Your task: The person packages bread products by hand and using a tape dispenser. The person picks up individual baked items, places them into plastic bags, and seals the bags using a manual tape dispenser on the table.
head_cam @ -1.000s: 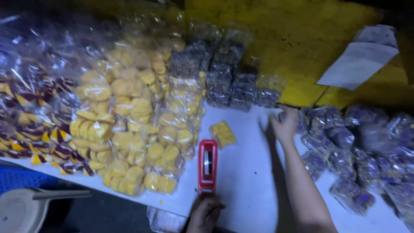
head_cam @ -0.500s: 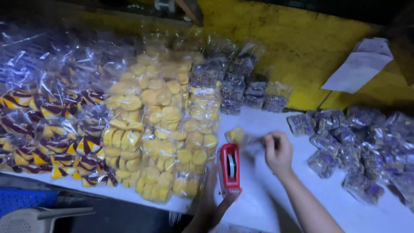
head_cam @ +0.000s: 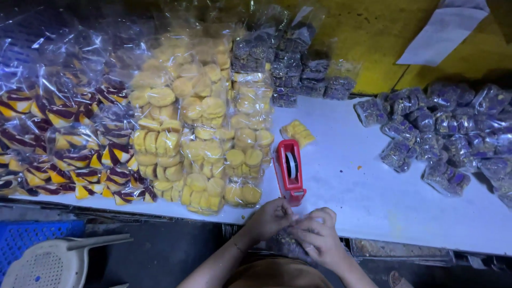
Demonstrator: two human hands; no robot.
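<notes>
Both hands [head_cam: 296, 226] around a small purple packet [head_cam: 288, 244], table edge.

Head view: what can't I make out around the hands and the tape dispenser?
- Small clear packet: mostly covered by the left hand and right hand; contents and seal unclear.
- Red tape dispenser: its cutter end hidden behind the left hand.
- Purple packets: cut off by the right edge.

Clear bags of yellow cookies [head_cam: 197, 133] lying stacked centre-left on table. Bags of striped purple-yellow cookies [head_cam: 58, 144] lying far left. Small dark purple packets [head_cam: 442, 133] lying heaped right, more [head_cam: 288, 64] at back. Single small yellow packet [head_cam: 297, 132] lying beside red tape dispenser [head_cam: 288, 170].
</notes>
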